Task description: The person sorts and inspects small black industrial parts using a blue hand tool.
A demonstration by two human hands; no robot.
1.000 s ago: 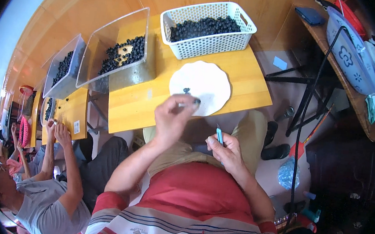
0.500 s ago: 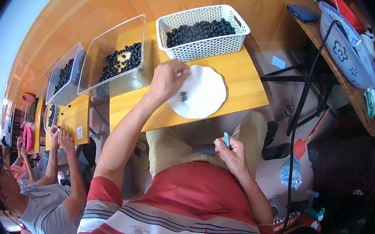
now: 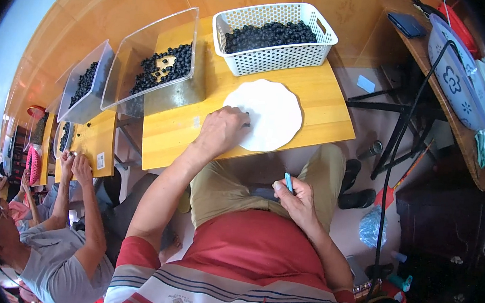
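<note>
My left hand (image 3: 221, 130) reaches over the left side of a white scalloped plate (image 3: 278, 111). Its fingers are drawn together on small dark round pieces (image 3: 247, 119), mostly hidden by the fingertips. Over my lap, my right hand (image 3: 300, 201) is closed around a slim light-blue handle (image 3: 289, 182); whatever lies at its other end cannot be seen. Beyond the plate stands a white perforated basket (image 3: 285, 59) of dark round berry-like pieces (image 3: 272, 37). Left of it is a clear bin (image 3: 173, 94) with more of them on its bottom.
The yellow wooden table (image 3: 169, 136) carries plate, basket and bin. Another clear bin (image 3: 86, 91) stands farther left, near a co-worker's hands (image 3: 75, 166). A black cable (image 3: 396, 142) hangs at the right, before a side table (image 3: 458, 121) with a patterned basin (image 3: 454, 72).
My left hand has come down nearer to me, from above the plate's left rim onto the dark pieces. My right hand stays closed on the blue handle. The view has shifted slightly.
</note>
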